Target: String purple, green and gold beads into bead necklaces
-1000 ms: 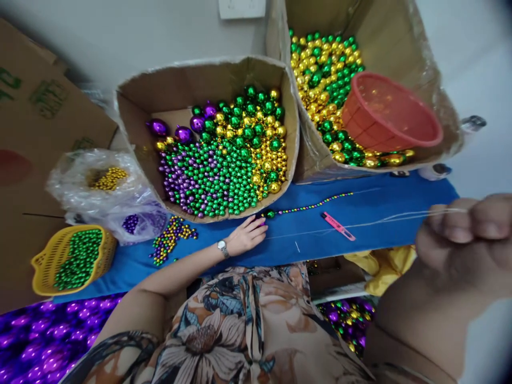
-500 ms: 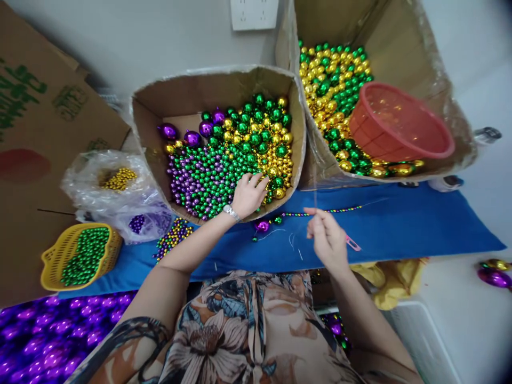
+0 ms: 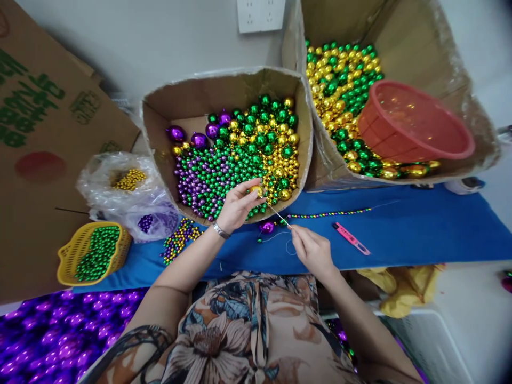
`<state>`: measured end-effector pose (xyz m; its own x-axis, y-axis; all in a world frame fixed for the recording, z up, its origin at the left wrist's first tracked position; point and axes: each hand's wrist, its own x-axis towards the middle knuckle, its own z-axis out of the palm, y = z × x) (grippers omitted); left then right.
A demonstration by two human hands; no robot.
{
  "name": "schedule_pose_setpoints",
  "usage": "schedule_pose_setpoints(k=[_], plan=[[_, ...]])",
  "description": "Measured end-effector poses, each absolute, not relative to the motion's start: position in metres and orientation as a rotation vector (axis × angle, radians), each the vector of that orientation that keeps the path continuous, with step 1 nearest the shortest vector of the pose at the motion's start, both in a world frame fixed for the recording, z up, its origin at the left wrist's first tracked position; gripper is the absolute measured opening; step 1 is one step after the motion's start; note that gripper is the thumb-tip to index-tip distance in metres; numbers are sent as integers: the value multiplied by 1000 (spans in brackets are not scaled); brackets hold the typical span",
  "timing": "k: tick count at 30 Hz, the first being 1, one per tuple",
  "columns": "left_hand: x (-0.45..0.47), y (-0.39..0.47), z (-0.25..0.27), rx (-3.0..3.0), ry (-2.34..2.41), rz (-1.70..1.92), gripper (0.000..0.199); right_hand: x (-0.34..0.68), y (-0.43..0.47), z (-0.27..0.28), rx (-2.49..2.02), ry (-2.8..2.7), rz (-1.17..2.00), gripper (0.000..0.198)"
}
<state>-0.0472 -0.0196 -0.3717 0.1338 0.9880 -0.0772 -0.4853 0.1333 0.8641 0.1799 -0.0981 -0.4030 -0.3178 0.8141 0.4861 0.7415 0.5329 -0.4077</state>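
My left hand [image 3: 236,207] pinches a shiny gold bead [image 3: 256,190] over the front edge of a cardboard box [image 3: 160,114] of loose beads. In my right hand [image 3: 312,250] is a thin needle [image 3: 279,215], its far end at the gold bead. Whether the tip has passed into the bead is too small to tell. Behind my hands, a string of small beads [image 3: 332,215] in purple, green and gold lies on the blue cloth [image 3: 416,229]. A large purple bead [image 3: 266,228] lies at its left end, with thread loose beside it.
A pink box cutter [image 3: 351,238] lies right of my hands. Another cardboard box [image 3: 424,48] holds gold and green beads and a red basket [image 3: 400,128]. Leftward are a yellow basket [image 3: 66,261] of green beads, plastic bags [image 3: 104,181] of beads, and a small bead pile [image 3: 182,240].
My left hand has come out of the beads with a gold bead and moved slightly left. My right hand has lowered and moved left, bringing the needle to that bead. The view has shifted slightly.
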Motion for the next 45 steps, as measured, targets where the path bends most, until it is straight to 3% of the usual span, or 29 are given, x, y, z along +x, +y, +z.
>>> schedule_pose_setpoints(k=[7, 13, 22, 36, 45], plan=[[-48, -24, -375, 801, 824, 1272, 37, 177, -98, -402, -1270, -2157, 49, 19], [-42, -41, -385, 1143, 944, 1283, 29, 170, -97, -409, -1304, -2178, -54, 19], [-42, -49, -386, 942, 849, 1339, 53, 163, -97, -417, -1188, -2109, 264, 22], [-45, -59, -390, 1008, 886, 1366, 53, 165, -95, -427, -1250, -2185, 182, 23], [-44, -62, -386, 935, 876, 1355, 52, 164, -94, -419, -1135, -2118, 423, 25]])
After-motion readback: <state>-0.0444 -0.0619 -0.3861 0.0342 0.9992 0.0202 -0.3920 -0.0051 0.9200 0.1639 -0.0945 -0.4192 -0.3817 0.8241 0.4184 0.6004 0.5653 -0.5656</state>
